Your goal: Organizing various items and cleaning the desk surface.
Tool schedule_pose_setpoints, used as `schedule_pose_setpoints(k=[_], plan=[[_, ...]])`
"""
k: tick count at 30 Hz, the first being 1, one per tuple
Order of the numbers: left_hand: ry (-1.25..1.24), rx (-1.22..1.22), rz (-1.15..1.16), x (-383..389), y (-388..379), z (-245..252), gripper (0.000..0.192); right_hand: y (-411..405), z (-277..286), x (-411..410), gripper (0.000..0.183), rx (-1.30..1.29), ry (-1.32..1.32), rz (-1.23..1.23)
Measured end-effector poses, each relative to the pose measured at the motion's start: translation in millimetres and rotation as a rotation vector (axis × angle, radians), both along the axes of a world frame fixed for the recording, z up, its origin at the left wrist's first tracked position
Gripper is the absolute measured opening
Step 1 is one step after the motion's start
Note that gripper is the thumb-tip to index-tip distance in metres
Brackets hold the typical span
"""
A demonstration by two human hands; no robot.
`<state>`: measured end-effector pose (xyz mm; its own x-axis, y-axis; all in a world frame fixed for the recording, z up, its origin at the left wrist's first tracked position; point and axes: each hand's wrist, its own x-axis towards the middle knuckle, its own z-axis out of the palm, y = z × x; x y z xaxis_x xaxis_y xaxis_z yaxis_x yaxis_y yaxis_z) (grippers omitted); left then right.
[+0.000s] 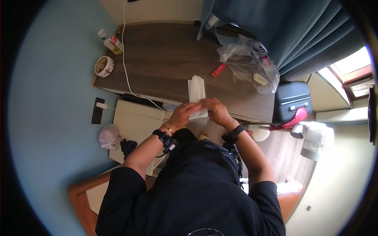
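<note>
Both of my hands meet at the front edge of a dark wood-grain desk (165,59). Between them is a flat white folded item (199,114), perhaps paper or tissue, with a clear plastic edge hanging below it. The fingers of my left hand (185,113) lie over its left side, and my right hand (217,110) pinches it from the right. Just beyond the fingers, more flat white pieces (197,87) lie on the desk, partly overlapping. My fingertips hide where these pieces and the held one meet.
A clear plastic bag (251,65) and a small red packet (218,70) lie at the right. A white cable (125,65) crosses the desk; a round patterned bowl (104,66) and a bottle (111,44) stand left. A black suitcase (292,100) stands beyond the right end.
</note>
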<state>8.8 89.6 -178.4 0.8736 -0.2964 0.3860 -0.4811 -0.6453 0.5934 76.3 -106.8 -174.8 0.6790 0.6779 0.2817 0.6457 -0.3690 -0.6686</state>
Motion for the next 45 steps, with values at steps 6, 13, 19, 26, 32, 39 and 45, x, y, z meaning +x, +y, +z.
schedule_pose_setpoints(k=[6, 13, 19, 26, 32, 39, 45], plan=[[0.06, 0.079, -0.007, 15, 20, -4, 0.03, 5, -5, 7, 0.022, 0.028, 0.231, -0.067], [0.117, 0.002, 0.442, 30, -4, -8, 0.019, 27, -5, 16, 0.024, -0.061, 0.314, -0.46], [0.212, 0.197, 0.618, 46, -18, -5, 0.026, 42, -14, 21, 0.028, -0.085, 0.256, -0.591], [0.223, 0.199, 0.643, 56, -20, 2, 0.028, 52, -15, 25, 0.027, -0.156, 0.278, -0.678], [0.179, 0.275, 0.638, 57, -19, 0, 0.059, 59, 11, 24, 0.052, -0.282, 0.126, -0.604], [0.195, 0.484, 0.208, 67, -7, -9, 0.063, 52, -19, 29, 0.062, -0.423, -0.26, -0.289], [0.296, 0.449, 0.206, 67, -2, 5, 0.067, 50, -17, 27, 0.058, -0.452, -0.162, -0.304]])
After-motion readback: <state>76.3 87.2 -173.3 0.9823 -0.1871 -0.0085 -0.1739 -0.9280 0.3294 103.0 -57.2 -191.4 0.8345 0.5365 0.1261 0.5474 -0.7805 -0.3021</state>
